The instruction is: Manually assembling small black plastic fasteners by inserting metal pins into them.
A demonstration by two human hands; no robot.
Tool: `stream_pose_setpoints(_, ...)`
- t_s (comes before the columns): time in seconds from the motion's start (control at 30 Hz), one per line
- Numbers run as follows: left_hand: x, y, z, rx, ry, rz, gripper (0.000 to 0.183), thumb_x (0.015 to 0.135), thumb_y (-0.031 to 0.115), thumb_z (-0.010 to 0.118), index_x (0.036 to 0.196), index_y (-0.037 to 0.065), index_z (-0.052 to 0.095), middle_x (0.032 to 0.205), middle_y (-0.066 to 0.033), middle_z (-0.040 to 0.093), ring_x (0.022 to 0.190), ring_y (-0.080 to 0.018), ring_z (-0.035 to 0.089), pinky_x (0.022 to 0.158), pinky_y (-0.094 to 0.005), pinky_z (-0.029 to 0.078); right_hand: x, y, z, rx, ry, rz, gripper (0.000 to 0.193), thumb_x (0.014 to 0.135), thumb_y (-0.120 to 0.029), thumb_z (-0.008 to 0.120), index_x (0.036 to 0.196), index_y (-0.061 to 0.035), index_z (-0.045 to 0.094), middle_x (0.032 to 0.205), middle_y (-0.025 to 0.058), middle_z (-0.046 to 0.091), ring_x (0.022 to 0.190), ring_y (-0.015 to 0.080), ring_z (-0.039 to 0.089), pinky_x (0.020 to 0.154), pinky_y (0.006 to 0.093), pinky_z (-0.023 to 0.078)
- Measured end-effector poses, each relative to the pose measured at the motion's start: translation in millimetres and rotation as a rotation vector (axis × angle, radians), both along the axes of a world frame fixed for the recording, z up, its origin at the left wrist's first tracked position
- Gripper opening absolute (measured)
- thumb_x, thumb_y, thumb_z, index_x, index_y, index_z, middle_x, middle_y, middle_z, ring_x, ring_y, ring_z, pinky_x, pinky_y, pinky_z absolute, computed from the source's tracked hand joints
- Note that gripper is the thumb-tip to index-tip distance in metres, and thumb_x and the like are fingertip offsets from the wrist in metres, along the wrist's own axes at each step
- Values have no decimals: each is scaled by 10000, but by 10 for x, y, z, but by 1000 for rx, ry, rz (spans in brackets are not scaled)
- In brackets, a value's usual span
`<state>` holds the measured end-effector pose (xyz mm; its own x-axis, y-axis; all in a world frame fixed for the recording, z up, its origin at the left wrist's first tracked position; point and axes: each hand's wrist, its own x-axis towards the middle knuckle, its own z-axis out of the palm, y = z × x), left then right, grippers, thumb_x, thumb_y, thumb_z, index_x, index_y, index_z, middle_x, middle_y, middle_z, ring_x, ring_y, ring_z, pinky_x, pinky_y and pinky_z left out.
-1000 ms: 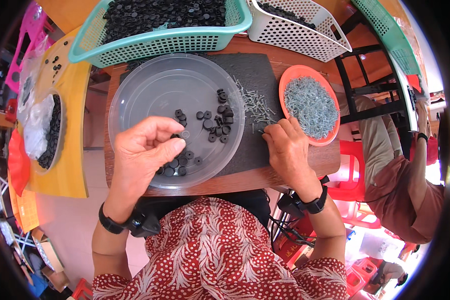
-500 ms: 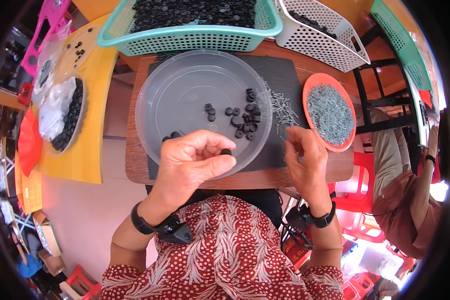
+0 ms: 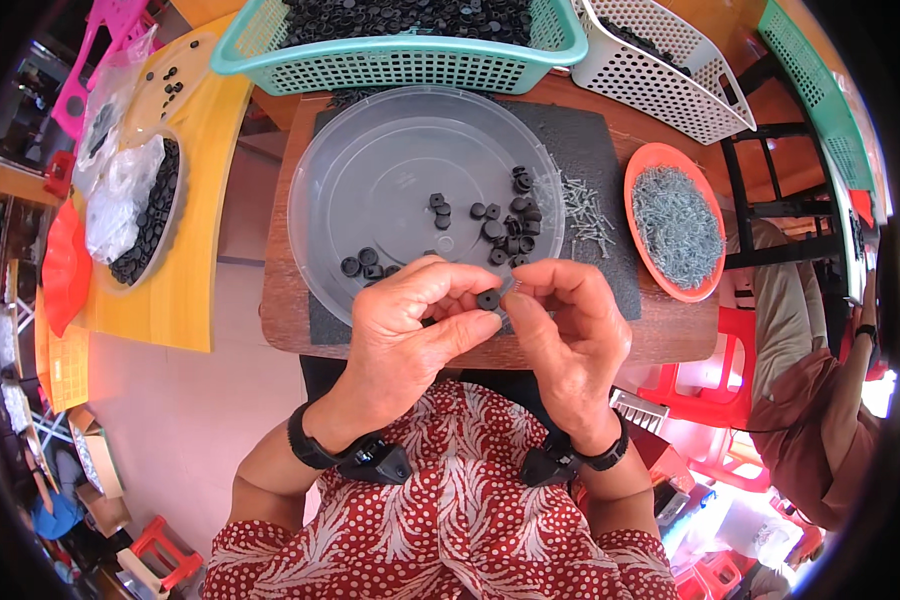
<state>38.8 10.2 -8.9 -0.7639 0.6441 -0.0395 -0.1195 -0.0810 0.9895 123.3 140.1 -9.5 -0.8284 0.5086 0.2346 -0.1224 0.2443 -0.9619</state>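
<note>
In front of my chest the two hands meet over the near rim of a clear round tub (image 3: 355,160). My left hand (image 3: 395,325) pinches a small round black piece (image 3: 487,299) with a hole in its face, between thumb and fingers. Against its right side, my right hand (image 3: 570,335) pinches a thin silvery screw (image 3: 511,286) close to that piece; whether they touch I cannot tell. Several more black pieces (image 3: 493,230) lie in the tub. Loose screws (image 3: 585,212) are scattered on the dark mat (image 3: 598,145) beside it.
An orange dish (image 3: 631,205) of screws stands to the right. Behind the tub sit a green basket (image 3: 400,70) full of black parts and a white basket (image 3: 660,92). A yellow table (image 3: 195,250) is at the left. Another person (image 3: 805,400) is at the far right.
My right hand has come left from near the loose screws to my left hand, now with a screw in its fingers. The black piece is turned so its holed face shows.
</note>
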Motion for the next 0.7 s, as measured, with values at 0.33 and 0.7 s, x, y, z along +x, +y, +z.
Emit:
stream_pose_setpoints(0.33,-32,-7,12,-68,548,4,284,712,-65,676,988,-5,643,841,-81,593,717,-171,582,625,-260,462,-27,1,-3,-317,138,48,198,827,68,605,1011,17,556,976,77,601,818,84,550,735,213,451)
stream_pose_setpoints(0.7,-27,-4,-1,-70,554,20,274,712,-68,673,977,-9,637,835,-93,597,715,-194,592,627,-271,469,-9,-11,-74,-268,168,106,183,809,77,625,970,5,579,980,57,572,808,75,525,724,212,438)
